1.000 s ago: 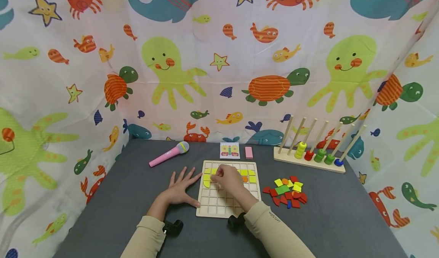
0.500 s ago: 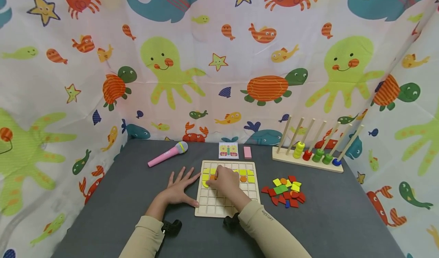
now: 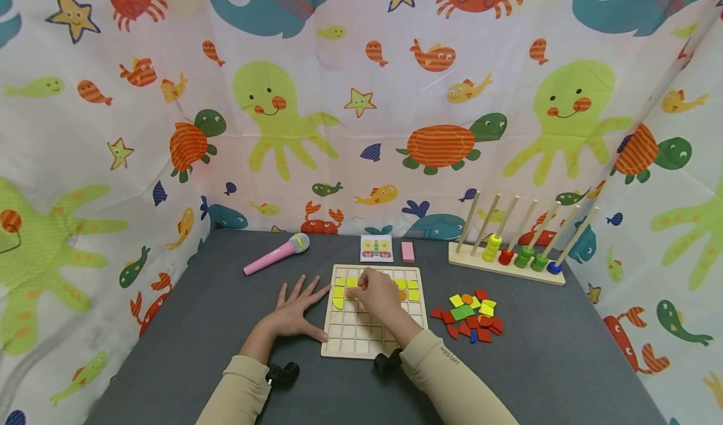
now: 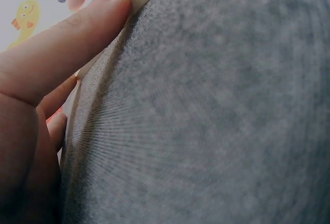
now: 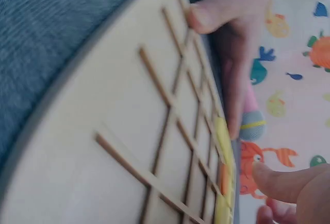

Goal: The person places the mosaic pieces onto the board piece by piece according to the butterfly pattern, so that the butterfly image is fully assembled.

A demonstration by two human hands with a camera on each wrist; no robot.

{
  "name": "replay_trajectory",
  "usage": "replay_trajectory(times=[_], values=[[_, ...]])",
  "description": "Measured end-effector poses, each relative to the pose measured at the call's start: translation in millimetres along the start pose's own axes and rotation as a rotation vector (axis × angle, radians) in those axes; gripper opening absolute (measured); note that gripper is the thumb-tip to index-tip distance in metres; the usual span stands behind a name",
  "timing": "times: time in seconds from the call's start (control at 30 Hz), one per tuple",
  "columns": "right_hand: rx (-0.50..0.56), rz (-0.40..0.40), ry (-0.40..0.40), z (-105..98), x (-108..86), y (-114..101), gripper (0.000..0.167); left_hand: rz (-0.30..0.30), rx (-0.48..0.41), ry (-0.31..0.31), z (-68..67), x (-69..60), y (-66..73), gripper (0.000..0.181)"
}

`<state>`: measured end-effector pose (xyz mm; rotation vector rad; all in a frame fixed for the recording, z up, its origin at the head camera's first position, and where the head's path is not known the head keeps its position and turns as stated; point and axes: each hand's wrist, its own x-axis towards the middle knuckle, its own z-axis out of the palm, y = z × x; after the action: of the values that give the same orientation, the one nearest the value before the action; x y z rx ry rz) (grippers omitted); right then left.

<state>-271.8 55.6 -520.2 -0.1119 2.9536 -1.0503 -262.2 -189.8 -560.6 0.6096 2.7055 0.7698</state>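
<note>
A wooden grid board (image 3: 361,337) lies on the grey table, with yellow tiles (image 3: 413,295) along its upper rows and an orange disc (image 3: 403,295) on the right. My left hand (image 3: 295,315) rests with spread fingers beside the board; its thumb touches the left edge. Over the upper left cells is my right hand (image 3: 377,294), its fingers bent and hiding part of the grid. In the right wrist view, the right thumb (image 5: 281,183) stands apart from the fingers, with nothing visible between them. Another orange piece (image 5: 224,179) sits in the grid near that thumb.
A pile of red, yellow, green and orange pieces (image 3: 464,312) lies right of the board. Behind are a pattern card (image 3: 376,248), a pink block (image 3: 407,252) and a pink toy microphone (image 3: 277,255). A peg stand (image 3: 508,265) with colored rings stands back right.
My right hand moved slightly left and down over the board, then back slightly right. An orange disc has come into view by its thumb. The left hand stays in place.
</note>
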Motion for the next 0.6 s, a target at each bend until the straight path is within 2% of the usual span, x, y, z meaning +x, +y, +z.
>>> replay_trajectory(times=[0.23,0.3,0.4,0.6], values=[[0.039,-0.027,0.022,-24.4,-5.6,12.5,0.02,0.033,-0.056,0.019,2.0,0.3,-4.3,0.123],[0.04,-0.039,0.036,-30.9,-7.4,16.6,0.017,0.045,-0.055,0.028,5.3,1.4,-9.2,0.122],[0.033,-0.032,0.049,-38.7,-9.9,24.5,0.018,0.044,-0.056,0.027,5.2,1.2,-9.6,0.122],[0.026,0.014,0.063,-51.8,-13.4,44.6,0.022,0.009,-0.011,0.004,-1.0,0.0,-0.7,0.124]])
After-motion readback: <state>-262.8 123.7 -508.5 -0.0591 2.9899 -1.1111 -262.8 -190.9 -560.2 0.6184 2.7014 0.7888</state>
